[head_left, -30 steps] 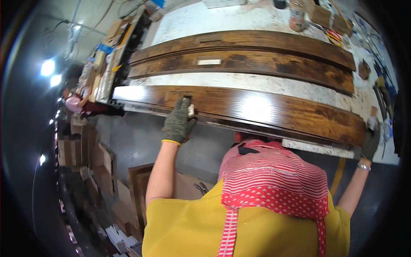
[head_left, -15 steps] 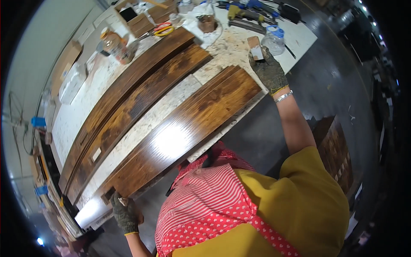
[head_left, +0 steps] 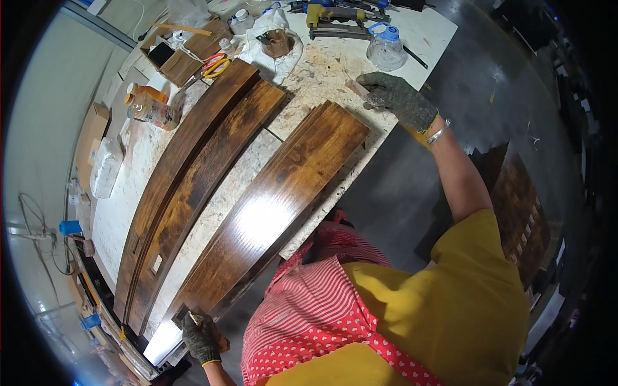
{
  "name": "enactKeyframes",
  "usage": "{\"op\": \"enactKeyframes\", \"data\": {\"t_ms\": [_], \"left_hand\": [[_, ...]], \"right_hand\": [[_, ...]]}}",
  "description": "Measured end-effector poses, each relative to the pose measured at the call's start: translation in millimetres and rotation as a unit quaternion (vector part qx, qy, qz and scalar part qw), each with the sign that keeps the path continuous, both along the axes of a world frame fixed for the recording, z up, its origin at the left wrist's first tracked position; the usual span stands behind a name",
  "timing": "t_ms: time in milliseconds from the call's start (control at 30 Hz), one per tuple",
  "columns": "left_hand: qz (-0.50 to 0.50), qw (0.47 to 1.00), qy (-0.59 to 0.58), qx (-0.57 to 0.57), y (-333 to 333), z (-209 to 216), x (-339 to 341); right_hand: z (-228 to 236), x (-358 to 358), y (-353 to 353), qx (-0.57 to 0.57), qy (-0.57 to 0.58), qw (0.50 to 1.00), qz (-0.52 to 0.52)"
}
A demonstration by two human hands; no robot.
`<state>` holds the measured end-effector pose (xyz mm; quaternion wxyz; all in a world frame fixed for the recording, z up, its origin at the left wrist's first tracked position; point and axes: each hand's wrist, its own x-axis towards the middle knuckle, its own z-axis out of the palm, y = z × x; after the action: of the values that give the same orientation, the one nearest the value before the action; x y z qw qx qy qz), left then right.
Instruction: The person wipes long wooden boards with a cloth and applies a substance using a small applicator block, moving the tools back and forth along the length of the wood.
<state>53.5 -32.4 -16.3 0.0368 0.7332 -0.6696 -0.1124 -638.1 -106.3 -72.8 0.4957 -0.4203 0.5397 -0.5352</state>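
Head view looks down on a long workbench (head_left: pixel 129 212) with a speckled pale top, and the glossy dark board (head_left: pixel 270 206) lying nearest the person serves as the landmark. Far left of the board, at the bench's back edge, stand an orange-capped bottle (head_left: pixel 151 110) and a clear plastic bag (head_left: pixel 105 168). Just left of the board, two more dark boards (head_left: pixel 193 174) lie side by side and parallel to it, apart from it by a strip of bare bench, probably so that the finished faces do not rub. At the board's near end the left hand (head_left: pixel 201 336), in a dark work glove, is closed over the corner with the fingers wrapped on the edge, which looks like a hold to steady or shift that end. At the far end, just right of the board's corner, the right hand (head_left: pixel 398 98), also gloved, rests on the bench edge with its fingers curled; whether it pinches a small piece there I cannot tell. Beyond the board's far end sit orange-handled scissors (head_left: pixel 214 64), a cardboard box (head_left: pixel 187 48), a white rag (head_left: pixel 277 38), a nail gun (head_left: pixel 335 16) and a clear jug (head_left: pixel 386 48) with a blue cap.
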Motion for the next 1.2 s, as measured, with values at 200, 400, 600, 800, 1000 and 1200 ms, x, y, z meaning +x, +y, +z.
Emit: {"op": "enactKeyframes", "data": {"t_ms": [200,400,600,800,1000,1200], "left_hand": [[0.015,0.999,-0.034,0.029,-3,2,-1],[0.007,0.998,-0.04,0.045,-4,5,-1],[-0.019,0.998,-0.05,0.018,-7,1,3],[-0.046,0.982,-0.089,0.163,-26,33,0],[-0.043,0.998,0.035,0.037,-64,61,-35],[-0.186,0.976,-0.058,0.099,-98,30,-78]], "right_hand": [[14,-12,-35,-0.128,0.328,0.927,0.131],[18,-6,-41,-0.137,0.393,0.897,0.149],[17,-5,-2,-0.106,0.328,0.929,0.135],[25,-21,55,-0.143,0.438,0.874,0.155],[26,23,77,-0.138,0.345,0.925,-0.075],[13,83,90,-0.103,0.393,0.884,-0.233]]}}
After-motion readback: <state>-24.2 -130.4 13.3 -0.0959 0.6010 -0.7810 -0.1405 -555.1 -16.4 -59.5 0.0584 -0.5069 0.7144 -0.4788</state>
